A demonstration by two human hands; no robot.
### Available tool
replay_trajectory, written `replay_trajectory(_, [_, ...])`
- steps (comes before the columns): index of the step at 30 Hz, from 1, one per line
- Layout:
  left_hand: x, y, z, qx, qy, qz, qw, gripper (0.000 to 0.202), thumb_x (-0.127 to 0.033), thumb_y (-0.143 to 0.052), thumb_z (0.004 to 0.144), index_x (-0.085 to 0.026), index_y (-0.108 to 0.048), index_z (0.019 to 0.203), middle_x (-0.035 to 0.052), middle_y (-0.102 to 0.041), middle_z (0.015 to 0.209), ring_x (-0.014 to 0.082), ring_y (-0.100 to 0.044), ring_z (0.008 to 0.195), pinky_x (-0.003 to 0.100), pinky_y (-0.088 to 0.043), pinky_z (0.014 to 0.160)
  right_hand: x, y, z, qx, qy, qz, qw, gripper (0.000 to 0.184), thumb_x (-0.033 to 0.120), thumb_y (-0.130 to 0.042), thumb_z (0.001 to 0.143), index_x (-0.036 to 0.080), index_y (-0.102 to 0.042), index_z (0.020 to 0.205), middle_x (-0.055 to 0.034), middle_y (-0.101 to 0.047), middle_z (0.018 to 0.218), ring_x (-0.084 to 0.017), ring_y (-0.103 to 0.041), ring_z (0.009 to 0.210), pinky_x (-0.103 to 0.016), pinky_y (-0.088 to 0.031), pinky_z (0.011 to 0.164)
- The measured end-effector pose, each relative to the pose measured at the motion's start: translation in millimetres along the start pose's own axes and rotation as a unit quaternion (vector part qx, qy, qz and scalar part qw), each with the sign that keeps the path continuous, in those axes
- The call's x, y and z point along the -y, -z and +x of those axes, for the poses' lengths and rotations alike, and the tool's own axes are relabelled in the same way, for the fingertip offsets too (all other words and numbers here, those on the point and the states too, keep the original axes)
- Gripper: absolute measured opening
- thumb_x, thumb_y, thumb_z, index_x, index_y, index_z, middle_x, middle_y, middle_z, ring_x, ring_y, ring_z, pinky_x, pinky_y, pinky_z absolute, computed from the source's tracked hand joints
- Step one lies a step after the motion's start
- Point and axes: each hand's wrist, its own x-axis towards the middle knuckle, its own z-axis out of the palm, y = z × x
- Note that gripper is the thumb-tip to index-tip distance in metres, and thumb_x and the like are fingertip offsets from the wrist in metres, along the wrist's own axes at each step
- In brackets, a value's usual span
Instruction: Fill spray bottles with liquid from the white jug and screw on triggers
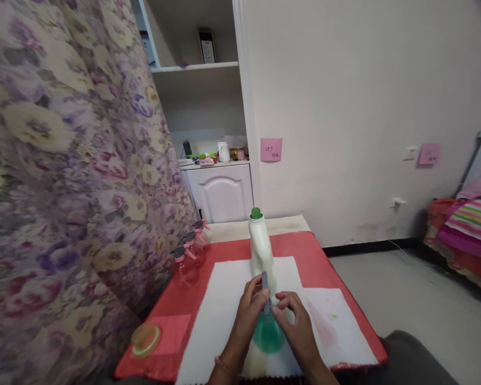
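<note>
A round spray bottle point(269, 336) with green liquid stands upright in front of me on the white sheet. Its grey spray head point(265, 294) is pinched between the thumb and fingers of my left hand point(251, 302). Lower down on the other side, my right hand point(295, 316) has its thumb and curled fingers at the bottle's neck. The grip there is small and partly hidden. Just behind the hands rises a pale green-white jug point(260, 240) with a green top point(256, 213).
Several clear bottles with pink triggers point(185, 270) line the red table's point(304, 246) left side. A round lid point(146, 340) lies at the front left. White paper point(344, 321) covers the right. A floral curtain point(72, 187) hangs close on the left; shelves point(198, 67) stand behind.
</note>
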Motion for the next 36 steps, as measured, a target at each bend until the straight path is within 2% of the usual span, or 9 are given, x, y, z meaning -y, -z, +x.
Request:
replay_trajectory(2, [0.5, -0.4, 0.2, -0.001, -0.002, -0.001, 1.000, 0.050, -0.044, -0.063, 0.079, -0.021, -0.057, 0.122, 0.0109, -0.062, 0.128, 0.0256, -0.063, 0.102, 0.033, -0.050, 0.082, -3.2, 2.1, -0.3, 0.003, 0.000, 0.003, 1.000, 0.013, 0.035, -0.058, 0.085, 0.023, -0.061, 0.080, -0.0068, -0.064, 0.102, -0.027, -0.060, 0.106, -0.042, -0.047, 0.094])
replay_trajectory(5, [1.9, -0.5, 0.8, -0.001, -0.006, -0.001, 1.000, 0.049, -0.043, -0.063, 0.079, -0.020, -0.056, 0.122, 0.0115, -0.061, 0.128, 0.0259, -0.062, 0.106, 0.033, -0.050, 0.085, -7.0, 1.3, -1.5, 0.048, 0.037, 0.027, 0.998, 0.027, 0.036, -0.056, 0.087, 0.024, -0.062, 0.110, -0.0083, -0.062, 0.118, -0.026, -0.057, 0.116, -0.042, -0.045, 0.101])
replay_trajectory(7, [1.8, -0.5, 0.7, 0.000, -0.008, 0.001, 1.000, 0.049, -0.043, -0.063, 0.080, -0.020, -0.056, 0.122, 0.0117, -0.060, 0.129, 0.0262, -0.061, 0.109, 0.034, -0.049, 0.087, -8.0, 1.1, -2.7, 0.073, 0.048, 0.033, 0.996, 0.033, 0.036, -0.055, 0.087, 0.025, -0.059, 0.119, -0.0089, -0.060, 0.125, -0.026, -0.055, 0.120, -0.043, -0.043, 0.105])
replay_trajectory(11, [-1.0, -1.7, -0.1, 0.000, -0.003, -0.003, 1.000, 0.049, -0.044, -0.063, 0.079, -0.020, -0.056, 0.122, 0.0120, -0.060, 0.129, 0.0261, -0.062, 0.105, 0.035, -0.049, 0.087, -7.9, 4.0, -3.2, 0.022, 0.018, 0.012, 1.000, 0.016, 0.033, -0.057, 0.086, 0.024, -0.064, 0.097, -0.0080, -0.063, 0.116, -0.027, -0.058, 0.115, -0.042, -0.044, 0.102])
replay_trajectory(17, [-0.9, -1.3, 0.6, -0.013, -0.008, 0.002, 1.000, 0.052, -0.046, -0.064, 0.077, -0.020, -0.059, 0.122, 0.0114, -0.064, 0.124, 0.0273, -0.062, 0.108, 0.036, -0.049, 0.091, -5.8, -5.2, -0.2, 0.057, 0.051, 0.041, 0.996, 0.030, 0.032, -0.055, 0.087, 0.024, -0.060, 0.116, -0.0078, -0.063, 0.118, -0.025, -0.058, 0.113, -0.040, -0.045, 0.100])
replay_trajectory(22, [1.2, 0.7, 2.4, -0.008, -0.014, 0.011, 1.000, 0.052, -0.046, -0.064, 0.078, -0.019, -0.059, 0.122, 0.0116, -0.064, 0.124, 0.0286, -0.058, 0.116, 0.036, -0.049, 0.092, 1.0, -12.5, 3.9, 0.027, 0.018, 0.024, 0.999, 0.016, 0.024, -0.061, 0.081, 0.023, -0.065, 0.097, -0.0055, -0.066, 0.101, -0.024, -0.062, 0.100, -0.037, -0.048, 0.092])
replay_trajectory(27, [2.6, 1.8, 5.6, -0.016, -0.010, 0.003, 1.000, 0.055, -0.047, -0.066, 0.076, -0.020, -0.059, 0.123, 0.0108, -0.063, 0.127, 0.0298, -0.058, 0.118, 0.036, -0.049, 0.093, 8.7, -15.8, 8.4, 0.029, 0.055, 0.042, 0.997, 0.023, 0.025, -0.059, 0.083, 0.023, -0.064, 0.105, -0.0061, -0.066, 0.106, -0.024, -0.061, 0.103, -0.036, -0.048, 0.092])
replay_trajectory(31, [2.6, 3.3, 6.9, -0.010, -0.016, 0.011, 1.000, 0.054, -0.045, -0.065, 0.077, -0.018, -0.058, 0.124, 0.0120, -0.060, 0.132, 0.0293, -0.058, 0.119, 0.037, -0.047, 0.098, 12.4, -18.9, 12.3, -0.006, 0.035, 0.002, 0.999, 0.011, 0.022, -0.065, 0.077, 0.022, -0.066, 0.088, -0.0045, -0.065, 0.093, -0.024, -0.063, 0.093, -0.035, -0.050, 0.084])
replay_trajectory(36, [5.5, 5.2, 9.1, -0.015, -0.009, 0.019, 1.000, 0.056, -0.046, -0.065, 0.078, -0.018, -0.056, 0.125, 0.0118, -0.061, 0.132, 0.0288, -0.057, 0.121, 0.037, -0.047, 0.099, 15.6, -16.8, 11.9, -0.004, 0.045, 0.012, 0.999, 0.030, 0.011, -0.066, 0.071, 0.024, -0.066, 0.098, -0.0036, -0.066, 0.099, -0.023, -0.064, 0.097, -0.034, -0.051, 0.088])
